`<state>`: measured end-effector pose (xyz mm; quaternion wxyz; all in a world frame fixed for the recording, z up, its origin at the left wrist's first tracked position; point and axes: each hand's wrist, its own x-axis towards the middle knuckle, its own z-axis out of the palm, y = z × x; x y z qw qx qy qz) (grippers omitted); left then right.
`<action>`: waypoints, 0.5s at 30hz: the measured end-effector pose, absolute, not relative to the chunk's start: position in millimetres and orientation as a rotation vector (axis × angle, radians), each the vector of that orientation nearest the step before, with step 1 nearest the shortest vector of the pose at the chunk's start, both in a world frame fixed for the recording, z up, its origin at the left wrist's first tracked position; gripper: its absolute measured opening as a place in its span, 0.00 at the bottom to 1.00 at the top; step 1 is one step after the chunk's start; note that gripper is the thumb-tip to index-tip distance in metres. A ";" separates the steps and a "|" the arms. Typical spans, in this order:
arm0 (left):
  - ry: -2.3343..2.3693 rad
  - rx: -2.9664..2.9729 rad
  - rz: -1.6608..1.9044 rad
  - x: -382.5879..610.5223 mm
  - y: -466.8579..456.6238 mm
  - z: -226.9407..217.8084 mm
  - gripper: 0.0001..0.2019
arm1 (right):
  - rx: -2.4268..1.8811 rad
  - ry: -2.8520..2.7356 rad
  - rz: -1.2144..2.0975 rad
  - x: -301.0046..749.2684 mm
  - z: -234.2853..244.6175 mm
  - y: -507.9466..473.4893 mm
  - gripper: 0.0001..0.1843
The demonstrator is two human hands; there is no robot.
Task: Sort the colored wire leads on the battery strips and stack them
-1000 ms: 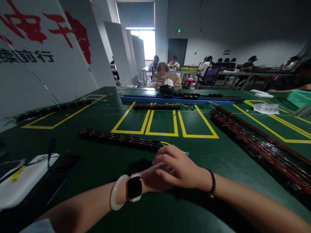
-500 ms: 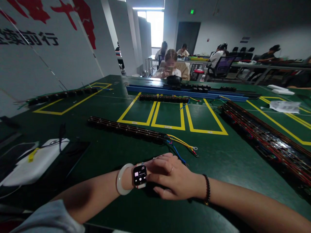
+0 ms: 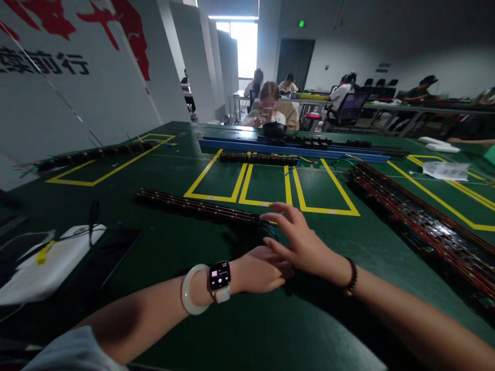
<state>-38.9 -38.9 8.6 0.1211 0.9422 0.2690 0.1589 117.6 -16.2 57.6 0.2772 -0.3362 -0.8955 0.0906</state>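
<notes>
At far left, a white, flat slab (image 3: 73, 265) and a dark, flat panel (image 3: 121, 253) bound the working side. Rightward, a long, slim, black strip with thin pale lines (image 3: 197, 207) lies slantwise on the green tabletop (image 3: 309, 335), nearer the person than the yellow-taped rectangles (image 3: 336, 212). It looks stiff and fairly light, the wired right end likely the fragile part — its body's long sides seem the better hold.

A square-faced, lit smartwatch (image 3: 219, 276) circles the left wrist. The left hand (image 3: 263, 270) droops, fingers loosely curled; whether they enclose anything cannot be told. Above it the right hand (image 3: 299, 237) spreads its fingers, grasping nothing, over the wired end; contact is unclear. Green tabletop runs on rightward — until the long, dark assembly with red wires (image 3: 421, 226) forms a slanting edge.
</notes>
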 end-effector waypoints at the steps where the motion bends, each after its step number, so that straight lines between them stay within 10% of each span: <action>1: 0.754 2.758 0.413 -38.1 -36.9 11.5 0.12 | -0.997 -2.387 0.233 124.1 59.3 -7.7 0.22; 15: 0.760 2.271 0.514 -41.3 -34.4 21.8 0.15 | -1.221 -2.373 1.518 163.1 44.7 46.2 0.18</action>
